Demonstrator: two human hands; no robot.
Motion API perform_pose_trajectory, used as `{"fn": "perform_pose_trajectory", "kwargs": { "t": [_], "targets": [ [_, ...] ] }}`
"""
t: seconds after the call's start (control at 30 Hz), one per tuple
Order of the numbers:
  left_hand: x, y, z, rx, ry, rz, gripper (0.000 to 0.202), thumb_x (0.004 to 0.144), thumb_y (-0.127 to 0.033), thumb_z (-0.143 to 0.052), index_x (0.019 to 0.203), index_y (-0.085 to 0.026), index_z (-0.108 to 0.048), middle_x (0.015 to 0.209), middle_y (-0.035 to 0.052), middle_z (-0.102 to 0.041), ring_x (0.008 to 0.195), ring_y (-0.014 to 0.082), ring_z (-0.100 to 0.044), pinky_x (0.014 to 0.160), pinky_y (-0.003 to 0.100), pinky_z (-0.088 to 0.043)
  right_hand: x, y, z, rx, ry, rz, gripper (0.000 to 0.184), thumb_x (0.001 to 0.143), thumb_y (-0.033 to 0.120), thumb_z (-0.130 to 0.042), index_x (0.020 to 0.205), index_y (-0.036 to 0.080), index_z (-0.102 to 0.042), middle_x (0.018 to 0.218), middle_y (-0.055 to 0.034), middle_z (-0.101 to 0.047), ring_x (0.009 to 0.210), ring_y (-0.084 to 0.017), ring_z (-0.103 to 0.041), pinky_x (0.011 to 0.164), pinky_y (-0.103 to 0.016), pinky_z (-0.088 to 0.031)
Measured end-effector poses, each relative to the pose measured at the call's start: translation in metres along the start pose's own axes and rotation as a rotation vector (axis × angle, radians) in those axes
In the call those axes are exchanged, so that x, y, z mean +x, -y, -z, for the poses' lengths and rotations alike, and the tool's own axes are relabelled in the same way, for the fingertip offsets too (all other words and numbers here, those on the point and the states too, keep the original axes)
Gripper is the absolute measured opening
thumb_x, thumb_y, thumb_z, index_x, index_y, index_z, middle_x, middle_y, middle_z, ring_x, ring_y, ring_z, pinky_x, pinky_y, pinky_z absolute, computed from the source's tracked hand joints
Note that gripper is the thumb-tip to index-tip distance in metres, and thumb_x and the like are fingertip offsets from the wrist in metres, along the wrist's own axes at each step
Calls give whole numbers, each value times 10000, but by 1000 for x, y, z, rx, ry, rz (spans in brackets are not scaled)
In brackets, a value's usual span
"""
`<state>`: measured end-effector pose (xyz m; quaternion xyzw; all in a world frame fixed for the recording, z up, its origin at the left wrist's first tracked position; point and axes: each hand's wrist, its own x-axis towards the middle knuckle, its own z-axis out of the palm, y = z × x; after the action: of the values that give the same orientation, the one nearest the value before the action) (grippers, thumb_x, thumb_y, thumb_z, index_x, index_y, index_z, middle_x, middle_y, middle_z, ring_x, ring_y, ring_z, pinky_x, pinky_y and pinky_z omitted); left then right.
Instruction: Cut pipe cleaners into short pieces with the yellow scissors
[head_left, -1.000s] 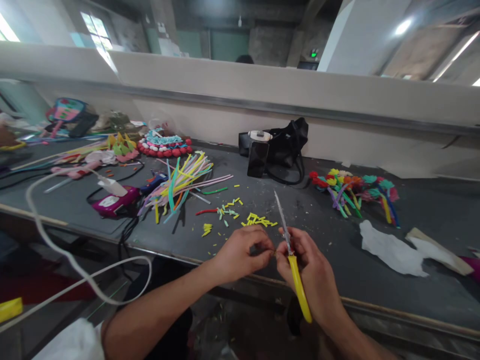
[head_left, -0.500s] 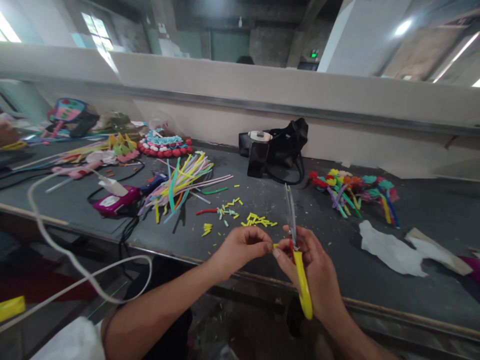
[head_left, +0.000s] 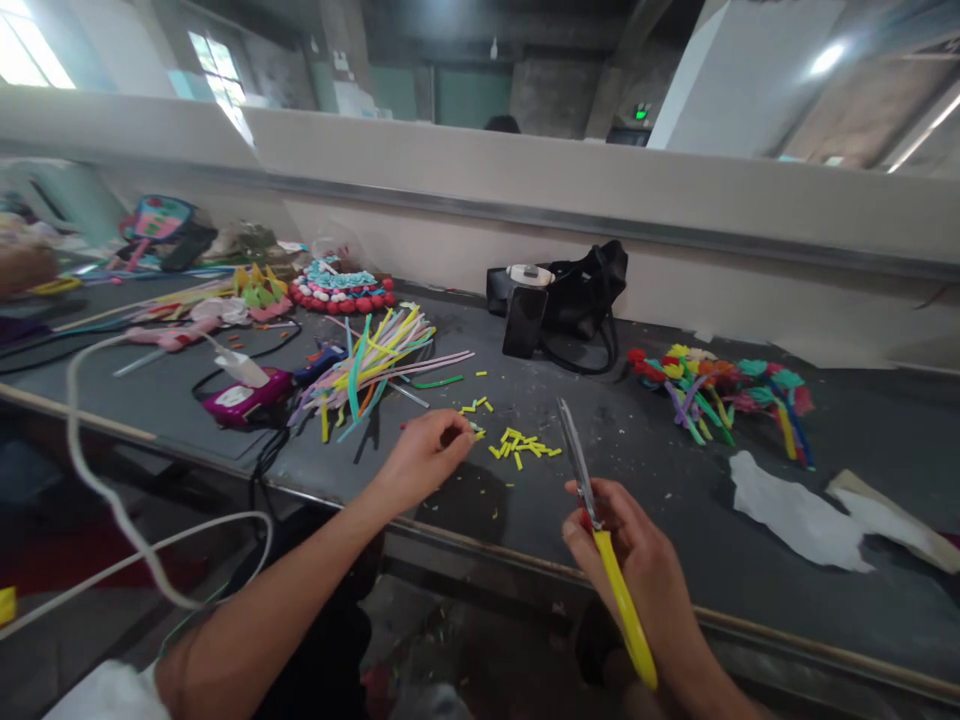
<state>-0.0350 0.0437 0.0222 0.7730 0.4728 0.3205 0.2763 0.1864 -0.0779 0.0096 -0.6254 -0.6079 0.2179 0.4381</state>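
Within right hand (head_left: 645,565): yellow-handled scissors (head_left: 606,548), slim grey blades (head_left: 574,445).

Dark tabletop (head_left: 892,430), spreading to either side of the left hand (head_left: 431,455) and right hand (head_left: 634,545), with a worn front edge (head_left: 825,652). Beyond both hands: a low, pale partition (head_left: 420,165) carrying a grey rail (head_left: 450,204). Above it, beyond and left of the left hand: two bright windows (head_left: 217,65). Beyond the right hand: a pale pillar (head_left: 739,75), a glowing lamp (head_left: 827,58) to its right and a small green lit sign (head_left: 640,113) to its left. Below the hands: a dim floor (head_left: 457,625).
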Motion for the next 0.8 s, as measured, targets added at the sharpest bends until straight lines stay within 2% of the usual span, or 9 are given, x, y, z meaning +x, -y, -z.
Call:
{"fn": "perform_pose_trajectory", "kwargs": {
  "t": [0.1, 0.17, 0.23, 0.3, 0.43, 0.53, 0.6, 0.7, 0.8],
  "targets": [
    [0, 25, 15, 272, 19, 9, 86, 753, -217, -544, 755, -176, -619, 734, 10, -628, 649, 138, -547, 592, 241, -380, -3, -12, 3, -22, 16, 0, 263, 835, 343, -579, 1065, 215, -563, 760, 18, -632, 617, -114, -615, 589, -191, -493],
    [-2, 38, 21, 403, 88, 18, 71, 741, -198, -545, 714, -181, -608, 717, 11, -626, 648, 142, -547, 595, 246, -374, -3, -18, 5, -21, 11, -8, 270, 838, 355, -582, 1070, 217, -559, 766, 18, -633, 631, -116, -623, 596, -189, -495],
    [-4, 45, 23, 488, 125, 0, 70, 739, -181, -540, 704, -186, -601, 718, 12, -627, 669, 149, -554, 615, 254, -378, -3, -21, 7, -25, 7, -11, 270, 836, 362, -589, 1062, 217, -560, 766, 18, -634, 642, -118, -631, 605, -188, -497],
    [-5, 45, 21, 531, 113, -36, 73, 742, -167, -542, 740, -187, -612, 762, 22, -633, 713, 161, -568, 654, 267, -394, -3, -22, 7, -34, 8, -13, 276, 836, 367, -593, 1067, 219, -559, 766, 20, -635, 645, -117, -635, 614, -187, -498],
    [-1, 34, 3, 523, 32, -153, 143, 806, -182, -538, 880, -188, -660, 945, 67, -635, 865, 194, -579, 773, 316, -421, -7, -23, 7, -60, 37, -16, 298, 846, 388, -587, 1090, 219, -555, 828, 3, -661, 675, -120, -639, 624, -187, -503],
    [4, 25, -19, 535, 85, -301, 224, 857, -224, -529, 1035, -212, -665, 1017, 82, -624, 934, 218, -550, 823, 358, -411, -10, -24, 5, -68, 86, -17, 293, 851, 392, -582, 1086, 220, -552, 858, -3, -673, 689, -118, -646, 639, -182, -504],
    [8, 20, -33, 573, 109, -330, 252, 883, -236, -500, 1080, -228, -657, 1026, 81, -621, 957, 229, -532, 840, 378, -398, -11, -24, 4, -64, 110, -20, 286, 847, 385, -592, 1081, 227, -548, 902, -9, -679, 728, -119, -657, 653, -175, -504],
    [16, 17, -45, 645, 137, -321, 239, 902, -227, -457, 977, -226, -684, 975, 78, -623, 948, 238, -525, 820, 392, -384, -12, -25, 4, -51, 116, -24, 279, 836, 374, -608, 1072, 236, -548, 987, -19, -681, 800, -126, -669, 673, -166, -508],
    [23, 16, -50, 707, 168, -328, 246, 903, -217, -437, 826, -187, -669, 898, 85, -623, 906, 241, -529, 800, 399, -375, -13, -26, 5, -36, 119, -27, 280, 832, 370, -611, 1071, 236, -551, 987, -18, -684, 814, -132, -672, 680, -169, -514]
  ]
}}
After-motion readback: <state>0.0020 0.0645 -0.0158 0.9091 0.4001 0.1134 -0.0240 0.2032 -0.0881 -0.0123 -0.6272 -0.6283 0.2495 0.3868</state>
